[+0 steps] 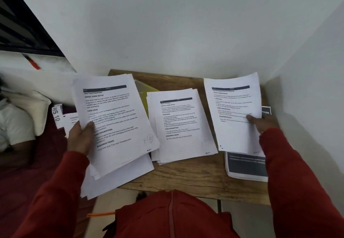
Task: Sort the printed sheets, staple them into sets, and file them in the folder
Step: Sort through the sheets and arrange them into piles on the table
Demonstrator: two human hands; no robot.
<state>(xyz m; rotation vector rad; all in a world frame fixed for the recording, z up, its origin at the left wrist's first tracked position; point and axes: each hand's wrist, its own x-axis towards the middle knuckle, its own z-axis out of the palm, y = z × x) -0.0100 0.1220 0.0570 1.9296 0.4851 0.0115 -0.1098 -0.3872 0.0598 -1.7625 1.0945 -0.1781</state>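
I note my right hand point(263, 121) pinching a single sheet point(235, 111) at right of frame, above the dark-printed pile point(245, 165); the centre pile point(181, 126) lies to its left, nearer this hand. My left hand point(81, 137) grips the unsorted stack point(115, 124), long axis running up-frame

a wooden surface point(195, 178) set in a white-walled corner — to the left a dark red bed point(28, 178), a cream pillow point(38, 105) and a "ws 10" label point(56, 114).
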